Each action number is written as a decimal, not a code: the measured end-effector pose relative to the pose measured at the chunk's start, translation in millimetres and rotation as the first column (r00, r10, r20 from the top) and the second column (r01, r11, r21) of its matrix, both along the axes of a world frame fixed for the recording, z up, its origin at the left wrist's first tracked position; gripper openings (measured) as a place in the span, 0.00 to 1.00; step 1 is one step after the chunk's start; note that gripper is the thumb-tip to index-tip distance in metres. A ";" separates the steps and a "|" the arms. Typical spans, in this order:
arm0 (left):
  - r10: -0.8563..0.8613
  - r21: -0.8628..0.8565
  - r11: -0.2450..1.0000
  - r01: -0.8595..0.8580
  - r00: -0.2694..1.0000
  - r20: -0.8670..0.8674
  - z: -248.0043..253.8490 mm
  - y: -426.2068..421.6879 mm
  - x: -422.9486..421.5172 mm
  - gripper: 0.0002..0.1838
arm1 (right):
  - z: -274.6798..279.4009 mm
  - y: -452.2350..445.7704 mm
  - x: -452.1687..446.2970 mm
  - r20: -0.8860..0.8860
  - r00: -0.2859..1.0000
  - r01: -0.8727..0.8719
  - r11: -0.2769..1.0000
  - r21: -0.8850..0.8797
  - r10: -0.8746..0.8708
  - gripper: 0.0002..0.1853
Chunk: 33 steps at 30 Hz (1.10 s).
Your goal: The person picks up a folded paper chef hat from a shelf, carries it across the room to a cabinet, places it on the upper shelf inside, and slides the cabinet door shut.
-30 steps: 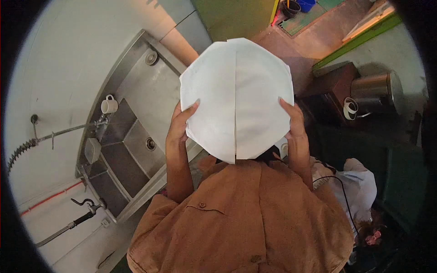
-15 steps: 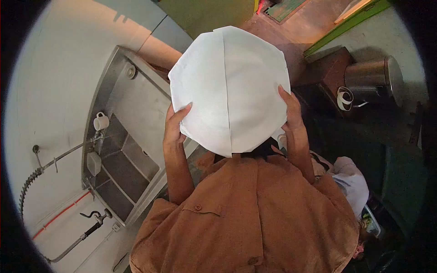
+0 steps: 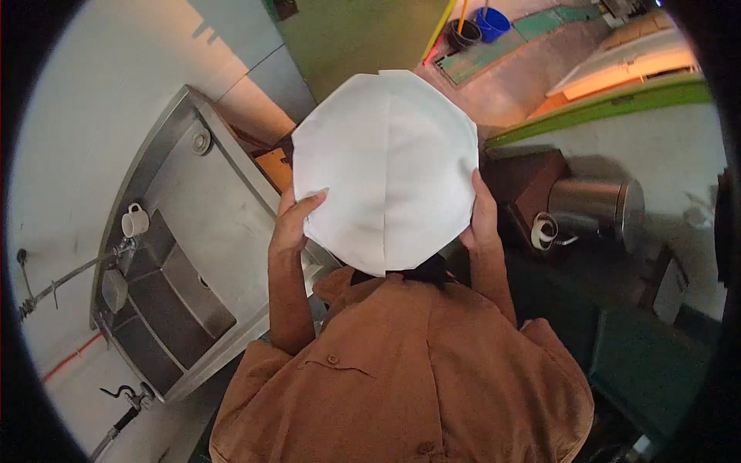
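Between my two hands I hold a white eight-sided packet (image 3: 351,154), paper-like or cloth-like, with an overlapping seam running down its middle. A faint round outline shows under its surface; what is inside, if anything, is hidden. My left hand (image 3: 292,224) grips the lower left edge, thumb on the near face and the other fingers mostly behind. Opposite it, my right hand (image 3: 484,216) closes on the right edge, its thumb tip along the rim. The packet is in front of my brown shirt (image 3: 401,370).
On the left stands a steel sink (image 3: 224,185) with a white mug (image 3: 135,221) on its rim and a spray hose (image 3: 127,417) below. A metal bin (image 3: 594,204) lies on the right near a white roll (image 3: 543,230). Farther off are a blue bucket (image 3: 492,25) and a black bucket (image 3: 463,35).
The view has turned, bringing the buckets into sight and shifting the sink down-left. The packet sits slightly lower in view, still in both hands. A pale-clothed shape at lower right is gone from view.
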State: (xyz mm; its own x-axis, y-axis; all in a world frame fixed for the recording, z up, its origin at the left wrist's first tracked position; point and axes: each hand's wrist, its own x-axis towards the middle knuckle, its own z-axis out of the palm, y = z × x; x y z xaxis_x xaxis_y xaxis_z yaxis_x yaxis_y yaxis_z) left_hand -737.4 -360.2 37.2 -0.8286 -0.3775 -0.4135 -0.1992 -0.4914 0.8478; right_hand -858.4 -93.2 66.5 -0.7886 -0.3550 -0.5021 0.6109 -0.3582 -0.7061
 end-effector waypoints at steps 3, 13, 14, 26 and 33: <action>-0.032 -0.031 0.999 0.034 0.999 0.042 9.6 -1.1 -19.4 0.31 | -3.1 -6.7 -16.2 0.026 1.000 -0.017 0.996 0.083 0.015 0.37; -0.076 -0.402 0.912 0.086 0.996 0.039 42.9 -3.8 -83.9 0.32 | -7.3 -6.9 -66.0 -0.015 0.999 0.046 0.990 0.133 -0.044 0.32; -0.025 -0.553 0.833 -0.010 0.998 -0.055 44.5 -0.5 -91.5 0.32 | -7.0 -4.3 -71.6 -0.017 0.998 0.054 0.991 0.126 -0.052 0.32; -0.769 -0.915 0.141 -0.379 0.540 -0.342 234.0 153.7 -105.0 0.31 | 7.2 81.4 -152.3 -0.058 0.975 0.216 0.974 0.061 -0.213 0.31; -0.720 -0.893 -0.220 0.392 0.553 0.420 286.9 205.0 -121.5 0.37 | 5.8 126.4 -184.1 -0.002 0.973 0.232 0.969 0.079 -0.233 0.33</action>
State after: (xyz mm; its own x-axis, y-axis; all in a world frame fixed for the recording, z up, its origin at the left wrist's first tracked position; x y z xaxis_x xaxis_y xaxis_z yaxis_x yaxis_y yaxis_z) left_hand -858.9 -155.1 324.0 -0.9100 0.4074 -0.0771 0.3209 0.8097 0.4914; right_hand -1042.5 33.2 72.2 -0.8410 -0.1218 -0.5271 0.5226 -0.4347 -0.7334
